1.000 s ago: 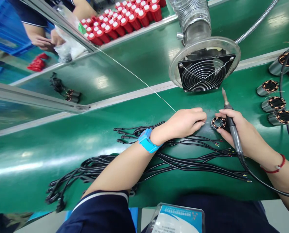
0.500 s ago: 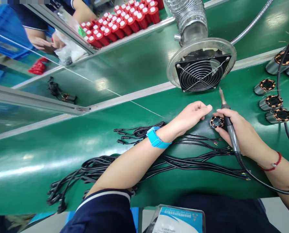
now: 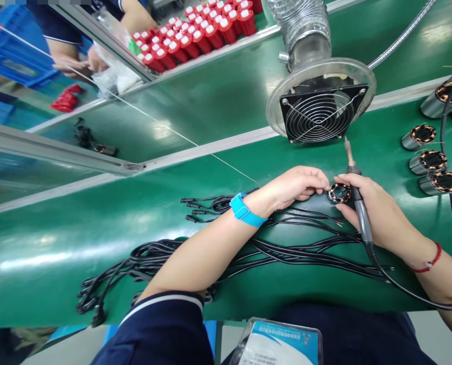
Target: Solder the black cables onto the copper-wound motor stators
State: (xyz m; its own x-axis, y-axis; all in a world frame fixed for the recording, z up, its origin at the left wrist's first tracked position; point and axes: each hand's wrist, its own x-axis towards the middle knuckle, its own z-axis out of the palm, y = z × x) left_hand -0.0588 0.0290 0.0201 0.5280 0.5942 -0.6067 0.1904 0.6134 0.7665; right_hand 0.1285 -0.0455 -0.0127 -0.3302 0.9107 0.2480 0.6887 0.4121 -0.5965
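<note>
My right hand (image 3: 378,208) is closed round a soldering iron (image 3: 363,218), its tip pointing away from me toward the fan. The same hand's thumb and fingers also grip a small motor stator (image 3: 339,193) with copper windings, its round end facing up. My left hand (image 3: 304,183), with a blue wristband, has its fingers pinched together at the stator's left edge. Whatever is between those fingertips is too small to make out. Under and beside my left forearm lie several black cables (image 3: 287,251) with bare coloured wire ends toward the right.
A fan (image 3: 319,114) on a metal duct hangs beyond my hands. Several stators (image 3: 433,161) stand at the right, beside a black cord. A thin pale strand (image 3: 180,133) slants down to the bench. Behind the frame are red parts (image 3: 199,38) and another person's hands (image 3: 74,66).
My left hand has come down a little, and its fingers have closed in to the stator's edge. The right hand keeps its hold on the iron and stator. The view has shifted slightly.
</note>
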